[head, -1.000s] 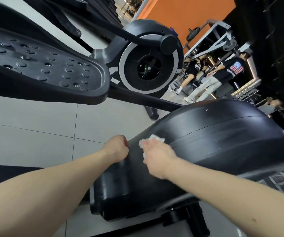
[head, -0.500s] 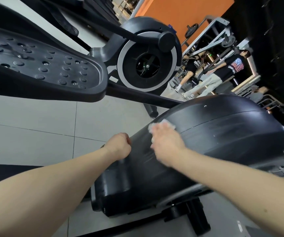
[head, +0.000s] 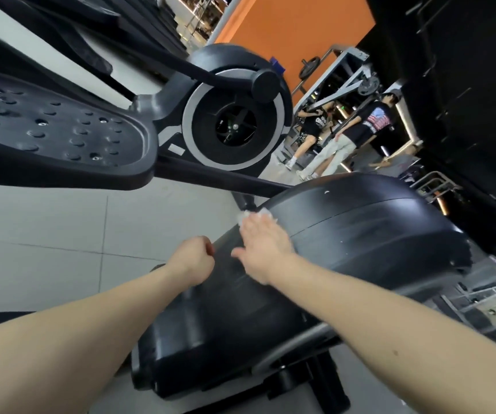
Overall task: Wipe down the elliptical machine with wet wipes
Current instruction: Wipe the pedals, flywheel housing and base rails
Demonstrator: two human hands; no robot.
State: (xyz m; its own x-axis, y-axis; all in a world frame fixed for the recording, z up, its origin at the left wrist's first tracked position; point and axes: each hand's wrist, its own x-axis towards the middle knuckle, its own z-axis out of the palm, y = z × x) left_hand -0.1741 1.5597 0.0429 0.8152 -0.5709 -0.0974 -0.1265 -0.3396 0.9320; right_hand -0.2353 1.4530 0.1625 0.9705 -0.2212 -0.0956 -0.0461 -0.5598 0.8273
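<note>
**Head view: wiping the rear housing of the elliptical machine**

The right hand (head: 263,249) lies palm-down on the black curved housing (head: 375,234) of the elliptical machine, just right of the frame's centre. Its fingers (head: 255,227) are straight and close together, pressing flat on a white wet wipe (head: 251,215). The wipe shows only as a crumpled edge at the fingertips, at 12 o'clock from the palm, close to the housing's upper left rim. The thumb spreads out toward 9 o'clock.

The left hand (head: 194,262) sits at 9 o'clock of the right hand, near it but apart, against the housing's left edge. Its fingers are curled into a fist, and nothing shows inside it.

At 10 o'clock of the frame, a studded black foot pedal (head: 61,135) hangs above the pale tiled floor (head: 46,228). At 12 o'clock from the hands stands a second machine's flywheel (head: 234,121) with its grey ring. An orange wall (head: 294,25) rises at 1 o'clock, and two people (head: 357,127) stand beside weight racks at 2 o'clock.
</note>
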